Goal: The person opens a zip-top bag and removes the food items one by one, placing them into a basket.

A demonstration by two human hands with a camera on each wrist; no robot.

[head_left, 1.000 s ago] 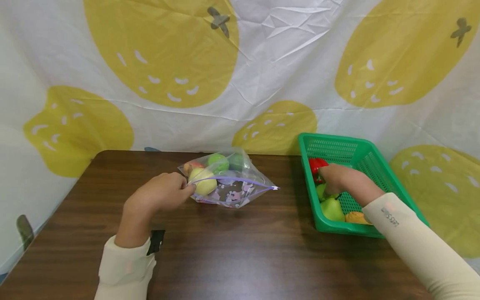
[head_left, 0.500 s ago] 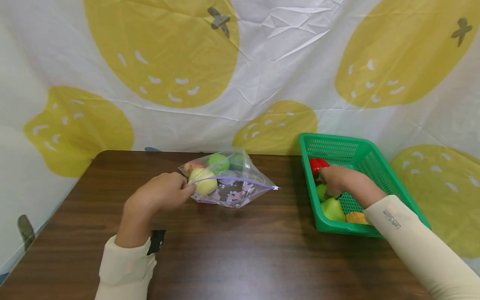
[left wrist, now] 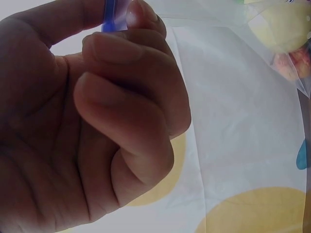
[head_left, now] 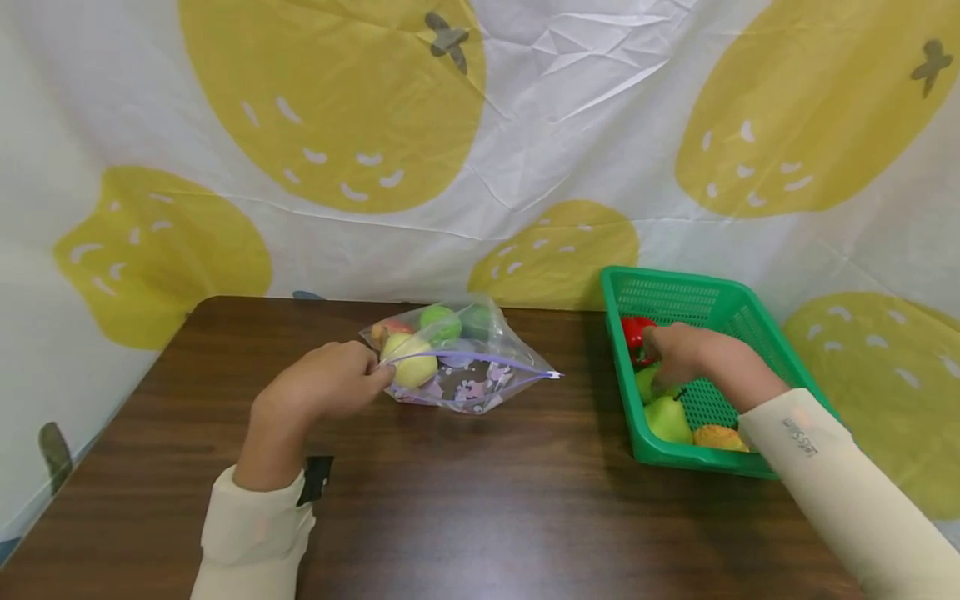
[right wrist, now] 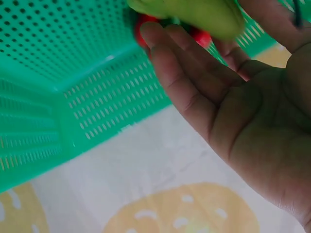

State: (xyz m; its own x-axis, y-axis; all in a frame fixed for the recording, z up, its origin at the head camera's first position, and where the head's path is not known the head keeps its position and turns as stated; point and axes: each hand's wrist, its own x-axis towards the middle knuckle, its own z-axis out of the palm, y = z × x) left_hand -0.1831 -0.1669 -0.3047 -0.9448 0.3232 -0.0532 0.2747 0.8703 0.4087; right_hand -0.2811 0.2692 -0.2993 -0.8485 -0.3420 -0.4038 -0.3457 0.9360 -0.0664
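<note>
My left hand (head_left: 322,383) pinches the left end of a clear zip bag (head_left: 517,367) with a purple zip strip (left wrist: 111,17). In the bag lie a pale yellow round fruit (head_left: 414,367), a green round fruit (head_left: 440,323), a reddish fruit (head_left: 390,328) and a darker green one (head_left: 477,320). On the right, my right hand (head_left: 686,354) reaches into a green basket (head_left: 641,454). Its fingers look fairly straight beside a smooth green fruit (right wrist: 204,17). Behind that sits a glossy red pepper-like thing (head_left: 636,332). Contact with the green fruit is hard to judge.
A green pear (head_left: 667,419) and a yellowish-brown bumpy thing (head_left: 720,437) lie at the basket's near end. Bag and basket stand apart on a dark wooden table (head_left: 480,500). A white cloth with lemon prints (head_left: 525,167) hangs behind the table.
The whole head view has shifted slightly. My right hand's fingers have drawn a little away from the red thing, inside the basket. The left hand keeps its hold on the bag.
</note>
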